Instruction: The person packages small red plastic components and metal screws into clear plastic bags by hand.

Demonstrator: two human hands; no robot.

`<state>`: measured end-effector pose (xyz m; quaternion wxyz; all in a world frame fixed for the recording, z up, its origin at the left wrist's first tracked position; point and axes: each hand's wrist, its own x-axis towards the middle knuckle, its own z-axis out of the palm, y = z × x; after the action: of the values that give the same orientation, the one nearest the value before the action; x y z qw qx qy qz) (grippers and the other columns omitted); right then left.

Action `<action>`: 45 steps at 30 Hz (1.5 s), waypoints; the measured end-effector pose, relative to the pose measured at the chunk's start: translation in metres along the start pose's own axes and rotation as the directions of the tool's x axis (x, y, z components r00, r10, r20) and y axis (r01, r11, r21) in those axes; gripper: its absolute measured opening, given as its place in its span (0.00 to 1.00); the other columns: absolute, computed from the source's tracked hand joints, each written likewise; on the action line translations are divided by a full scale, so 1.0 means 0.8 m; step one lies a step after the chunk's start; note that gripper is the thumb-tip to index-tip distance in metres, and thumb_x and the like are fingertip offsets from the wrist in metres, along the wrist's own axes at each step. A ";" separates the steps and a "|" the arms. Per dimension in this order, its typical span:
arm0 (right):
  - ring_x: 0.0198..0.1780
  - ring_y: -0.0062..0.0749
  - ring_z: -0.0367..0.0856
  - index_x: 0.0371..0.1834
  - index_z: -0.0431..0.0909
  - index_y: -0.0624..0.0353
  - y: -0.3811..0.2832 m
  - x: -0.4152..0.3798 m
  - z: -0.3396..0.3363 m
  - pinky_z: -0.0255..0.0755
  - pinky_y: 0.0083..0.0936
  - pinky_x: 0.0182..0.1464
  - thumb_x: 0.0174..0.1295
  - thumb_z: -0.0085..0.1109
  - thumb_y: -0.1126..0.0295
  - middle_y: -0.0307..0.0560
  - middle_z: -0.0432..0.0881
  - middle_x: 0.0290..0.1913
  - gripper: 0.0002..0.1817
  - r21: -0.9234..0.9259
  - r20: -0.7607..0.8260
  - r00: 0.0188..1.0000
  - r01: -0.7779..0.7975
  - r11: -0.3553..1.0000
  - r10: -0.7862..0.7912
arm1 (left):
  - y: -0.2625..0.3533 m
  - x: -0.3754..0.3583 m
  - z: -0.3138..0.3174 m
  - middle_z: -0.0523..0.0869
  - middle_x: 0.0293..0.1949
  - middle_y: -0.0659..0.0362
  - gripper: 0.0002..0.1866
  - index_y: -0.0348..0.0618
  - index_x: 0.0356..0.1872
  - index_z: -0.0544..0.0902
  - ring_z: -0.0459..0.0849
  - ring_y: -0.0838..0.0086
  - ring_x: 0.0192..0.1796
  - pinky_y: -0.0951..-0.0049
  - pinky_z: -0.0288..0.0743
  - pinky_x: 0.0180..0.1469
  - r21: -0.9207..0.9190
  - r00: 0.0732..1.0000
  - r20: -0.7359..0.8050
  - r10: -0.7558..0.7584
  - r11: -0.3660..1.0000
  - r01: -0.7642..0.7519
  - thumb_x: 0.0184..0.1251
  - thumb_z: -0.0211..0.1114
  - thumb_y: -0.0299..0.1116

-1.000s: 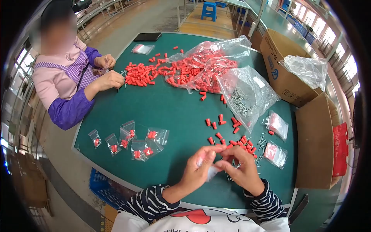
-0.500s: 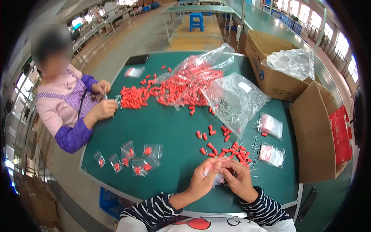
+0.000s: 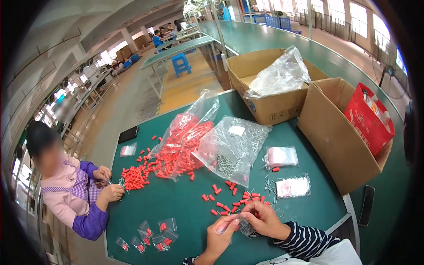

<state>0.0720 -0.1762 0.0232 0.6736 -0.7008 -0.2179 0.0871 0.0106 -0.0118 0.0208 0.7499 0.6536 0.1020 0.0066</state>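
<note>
Both of your hands worked close together above the near edge of the green table (image 3: 145, 205). Your left hand (image 3: 221, 230) had its fingers narrow, holding a small clear bag (image 3: 223, 227) partly inside the palm, probably to steady the limp plastic. Your right hand (image 3: 261, 221) met it at the fingertips, thumb and forefinger bent close together; whether they gripped the plastic or something tiny, you could not tell from this view.

Just beyond your knuckles lay loose red caps (image 3: 226, 208), with scattered screws (image 3: 271, 190) to their right, seemingly spread there for a short reach. Two stacks of flat bags, a nearer one (image 3: 293, 186) and a farther one (image 3: 282, 157), sat to the right, likely handy for your right hand. Farther off, the big screw bag (image 3: 236, 145) lay beside the large bag of caps (image 3: 181, 141), perhaps as shared stock, since a co-worker's hands (image 3: 112, 193) were busy at the far left. Filled packets (image 3: 162, 243) lay near left, apparently set apart from the loose parts.
</note>
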 end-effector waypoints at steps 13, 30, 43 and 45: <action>0.51 0.44 0.81 0.51 0.81 0.61 -0.004 0.008 0.000 0.75 0.34 0.53 0.59 0.64 0.78 0.53 0.82 0.48 0.15 -0.240 0.019 0.959 0.279 0.930 -0.283 | 0.012 0.002 -0.025 0.85 0.32 0.60 0.05 0.34 0.31 0.86 0.79 0.82 0.32 0.79 0.72 0.33 0.205 0.966 -0.014 0.258 0.946 -0.249 0.59 0.76 0.21; 0.38 0.39 0.76 0.36 0.82 0.58 -0.006 0.004 -0.002 0.66 0.34 0.43 0.57 0.66 0.74 0.42 0.81 0.34 0.05 -0.462 0.185 0.933 0.359 0.811 -0.308 | 0.012 0.010 -0.027 0.87 0.35 0.55 0.07 0.35 0.35 0.85 0.85 0.72 0.36 0.74 0.78 0.38 0.466 0.887 0.184 0.423 0.757 -0.458 0.56 0.74 0.19; 0.39 0.41 0.78 0.38 0.77 0.59 -0.011 0.000 0.010 0.67 0.35 0.41 0.49 0.67 0.84 0.46 0.81 0.38 0.14 -0.479 0.153 0.901 0.427 0.767 -0.405 | 0.007 0.008 -0.037 0.81 0.35 0.60 0.01 0.32 0.33 0.84 0.75 0.84 0.32 0.82 0.69 0.32 0.399 0.940 -0.016 0.341 0.864 -0.306 0.63 0.67 0.17; 0.38 0.41 0.77 0.41 0.78 0.58 -0.012 0.001 0.010 0.67 0.34 0.41 0.48 0.67 0.83 0.45 0.80 0.39 0.16 -0.503 0.180 0.876 0.473 0.724 -0.447 | 0.005 0.008 -0.036 0.81 0.35 0.60 0.02 0.33 0.33 0.83 0.75 0.84 0.32 0.81 0.69 0.32 0.390 0.936 -0.009 0.353 0.863 -0.321 0.63 0.67 0.17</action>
<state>0.0676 -0.1687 0.0318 0.4477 -0.7810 -0.4155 -0.1303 0.0124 0.0180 0.0200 0.5904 0.7941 0.0154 0.1436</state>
